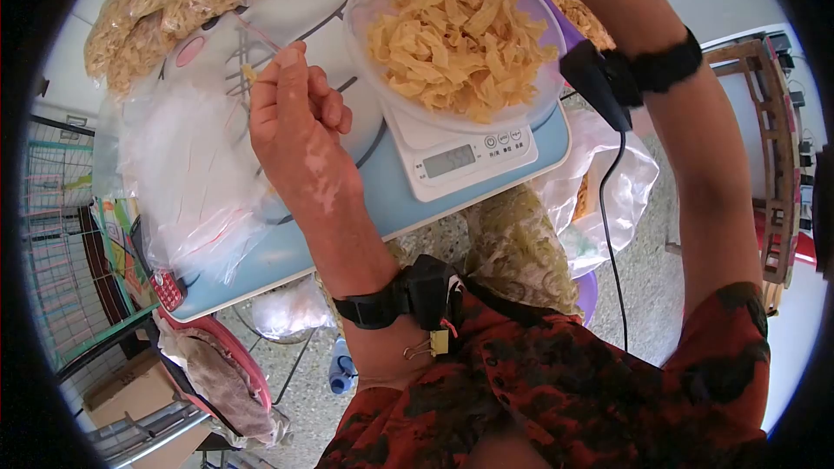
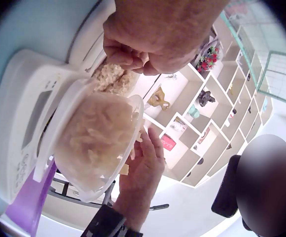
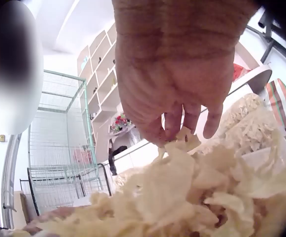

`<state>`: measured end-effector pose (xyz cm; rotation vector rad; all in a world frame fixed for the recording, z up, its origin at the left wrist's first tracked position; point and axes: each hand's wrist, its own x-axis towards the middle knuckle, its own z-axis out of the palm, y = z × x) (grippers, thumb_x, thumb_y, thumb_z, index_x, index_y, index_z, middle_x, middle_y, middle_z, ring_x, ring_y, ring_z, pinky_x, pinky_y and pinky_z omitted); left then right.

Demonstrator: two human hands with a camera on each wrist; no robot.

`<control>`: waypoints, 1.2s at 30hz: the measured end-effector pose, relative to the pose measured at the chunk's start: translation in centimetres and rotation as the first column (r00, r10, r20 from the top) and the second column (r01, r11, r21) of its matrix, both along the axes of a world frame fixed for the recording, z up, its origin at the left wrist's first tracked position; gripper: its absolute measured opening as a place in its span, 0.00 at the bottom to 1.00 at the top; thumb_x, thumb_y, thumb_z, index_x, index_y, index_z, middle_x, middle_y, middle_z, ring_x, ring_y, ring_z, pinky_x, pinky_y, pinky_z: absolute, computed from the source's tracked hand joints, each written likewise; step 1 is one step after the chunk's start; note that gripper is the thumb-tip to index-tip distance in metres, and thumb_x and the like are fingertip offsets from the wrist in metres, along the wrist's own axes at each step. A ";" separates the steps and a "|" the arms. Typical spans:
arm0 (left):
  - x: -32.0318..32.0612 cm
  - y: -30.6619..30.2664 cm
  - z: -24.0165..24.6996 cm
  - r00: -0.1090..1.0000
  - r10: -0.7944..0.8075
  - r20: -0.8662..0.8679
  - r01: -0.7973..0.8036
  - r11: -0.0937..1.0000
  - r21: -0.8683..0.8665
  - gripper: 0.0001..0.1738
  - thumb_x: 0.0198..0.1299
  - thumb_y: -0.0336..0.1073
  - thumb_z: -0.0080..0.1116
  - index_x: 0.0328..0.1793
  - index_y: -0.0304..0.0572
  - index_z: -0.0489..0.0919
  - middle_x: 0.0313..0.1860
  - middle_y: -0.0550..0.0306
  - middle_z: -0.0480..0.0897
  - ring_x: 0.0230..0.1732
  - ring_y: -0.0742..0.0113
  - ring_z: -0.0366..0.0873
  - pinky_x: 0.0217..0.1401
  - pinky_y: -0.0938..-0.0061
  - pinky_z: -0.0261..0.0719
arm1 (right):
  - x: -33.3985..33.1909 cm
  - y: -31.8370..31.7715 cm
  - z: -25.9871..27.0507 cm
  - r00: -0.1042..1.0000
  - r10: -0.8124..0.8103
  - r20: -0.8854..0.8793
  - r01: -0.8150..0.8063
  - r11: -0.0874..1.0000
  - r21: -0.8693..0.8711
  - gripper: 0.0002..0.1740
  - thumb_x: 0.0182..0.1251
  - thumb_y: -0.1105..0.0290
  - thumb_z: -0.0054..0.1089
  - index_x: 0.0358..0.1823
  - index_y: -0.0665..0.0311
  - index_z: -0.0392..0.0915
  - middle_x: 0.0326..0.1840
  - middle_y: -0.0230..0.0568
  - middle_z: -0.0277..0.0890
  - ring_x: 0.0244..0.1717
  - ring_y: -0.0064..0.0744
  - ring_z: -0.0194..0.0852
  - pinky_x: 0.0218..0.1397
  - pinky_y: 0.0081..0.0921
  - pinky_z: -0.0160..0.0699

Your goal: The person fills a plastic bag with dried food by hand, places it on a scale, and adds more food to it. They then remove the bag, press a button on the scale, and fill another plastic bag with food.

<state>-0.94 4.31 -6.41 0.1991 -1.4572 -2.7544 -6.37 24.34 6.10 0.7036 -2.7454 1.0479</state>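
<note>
Right hand (image 3: 175, 74), fingers loosely spread, touches the chips (image 1: 465, 39) heaped in the bowl (image 1: 358, 35) on the scale (image 1: 465, 161). Left hand (image 1: 308, 148) is clenched above the table (image 1: 384, 195), thumb pressed against its fingers.

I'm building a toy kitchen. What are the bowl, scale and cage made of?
Bowl: probably smooth plastic; strips show through its cloudy wall.
Scale: likely plastic, white, smooth, with rounded edges.
Cage: perhaps metal, green painted look, thin straight bars.
</note>
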 end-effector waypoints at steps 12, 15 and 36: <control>0.1 0.2 0.3 1.000 0.022 0.016 -0.022 1.000 -0.005 0.09 0.67 0.38 0.62 0.44 0.41 0.78 0.25 0.66 0.72 0.20 0.79 0.63 0.23 0.81 0.58 | 7.4 4.3 0.3 0.960 0.012 -0.281 0.040 0.983 0.178 0.09 0.67 0.67 0.67 0.42 0.64 0.81 0.35 0.36 0.80 0.35 0.27 0.77 0.44 0.27 0.76; 0.0 0.0 0.1 1.000 0.026 0.011 -0.026 1.000 -0.016 0.10 0.67 0.39 0.62 0.46 0.41 0.79 0.26 0.66 0.73 0.20 0.79 0.63 0.23 0.81 0.59 | 8.5 4.3 0.9 0.955 0.112 -0.276 -0.003 0.930 0.367 0.12 0.65 0.65 0.69 0.46 0.62 0.81 0.38 0.38 0.78 0.35 0.30 0.75 0.40 0.27 0.73; 0.0 0.2 0.1 1.000 0.015 0.000 -0.015 1.000 -0.004 0.11 0.67 0.39 0.62 0.47 0.40 0.79 0.26 0.65 0.73 0.20 0.79 0.63 0.23 0.81 0.59 | 7.9 3.6 -1.3 0.925 0.164 -0.342 -0.021 0.922 0.386 0.11 0.59 0.69 0.69 0.41 0.59 0.78 0.32 0.37 0.76 0.32 0.40 0.76 0.42 0.38 0.76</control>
